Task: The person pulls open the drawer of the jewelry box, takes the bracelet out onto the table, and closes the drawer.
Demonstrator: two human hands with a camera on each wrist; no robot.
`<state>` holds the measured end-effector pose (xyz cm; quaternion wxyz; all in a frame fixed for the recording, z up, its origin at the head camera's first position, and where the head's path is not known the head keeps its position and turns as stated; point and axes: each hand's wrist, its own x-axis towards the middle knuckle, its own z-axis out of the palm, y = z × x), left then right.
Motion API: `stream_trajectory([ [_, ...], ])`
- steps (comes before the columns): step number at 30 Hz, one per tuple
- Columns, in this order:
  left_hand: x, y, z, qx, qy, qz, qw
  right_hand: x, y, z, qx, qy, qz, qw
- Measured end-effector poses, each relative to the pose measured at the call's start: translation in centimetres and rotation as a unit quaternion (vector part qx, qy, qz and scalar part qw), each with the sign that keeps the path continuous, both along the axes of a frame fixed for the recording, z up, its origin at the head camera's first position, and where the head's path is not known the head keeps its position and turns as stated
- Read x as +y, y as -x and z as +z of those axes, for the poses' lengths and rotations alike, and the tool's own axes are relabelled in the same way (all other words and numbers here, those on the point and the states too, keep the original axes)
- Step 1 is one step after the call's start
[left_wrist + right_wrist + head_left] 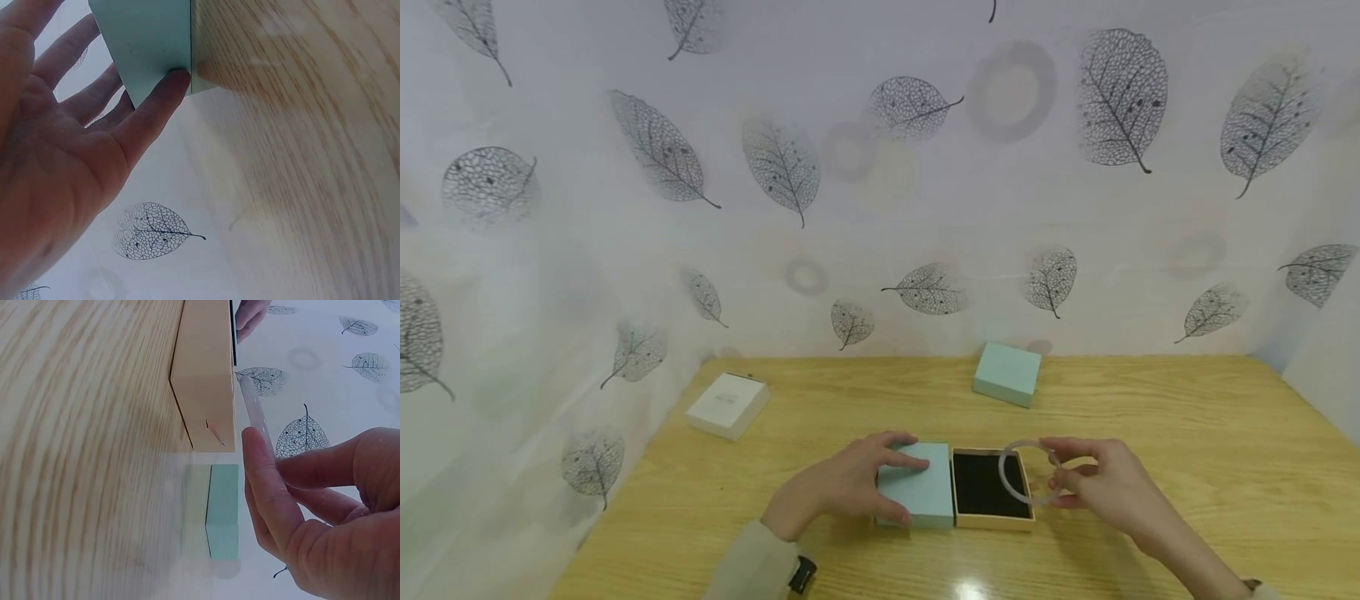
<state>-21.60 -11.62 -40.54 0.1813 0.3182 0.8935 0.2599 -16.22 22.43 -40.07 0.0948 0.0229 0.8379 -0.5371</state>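
A pale translucent bangle (1009,487) is pinched between the thumb and fingers of my right hand (1101,483). It is held above the right part of an open box (992,523) with a black lining; seen from the right wrist, the bangle (253,403) appears edge-on and tilted beside the box's tan wall (203,394). To the left, a light blue box or lid (931,492) lies against the open box. My left hand (857,479) spans it, the thumb at its near edge and the fingers over the top and far side. Its thumb (164,94) presses the blue side in the left wrist view.
Farther back on the wooden table (850,392) lies another light blue box (1007,371). A white box (728,406) sits at the back left. Behind the table hangs a pale leaf-patterned cloth (820,250).
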Motion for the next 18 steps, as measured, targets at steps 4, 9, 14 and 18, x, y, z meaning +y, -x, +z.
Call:
stream_trajectory([
  [4, -0.05, 0.04, -0.07, -0.001, 0.001, 0.002, 1.0000, 0.22, -0.02, 0.00, -0.002, 0.004, -0.003, 1.0000],
  [9, -0.08, 0.04, -0.08, -0.005, 0.000, 0.003, 1.0000, 0.47, -0.22, -0.15, -0.003, 0.008, -0.009, 0.9999],
  [14, -0.07, -0.04, 0.04, -0.009, -0.005, 0.003, 0.9999, 0.72, -0.25, -0.27, -0.002, 0.005, -0.011, 0.9999],
  [18, -0.07, -0.06, 0.14, -0.008, -0.005, 0.003, 0.9999, 0.90, -0.21, -0.26, 0.000, 0.003, -0.012, 0.9999],
])
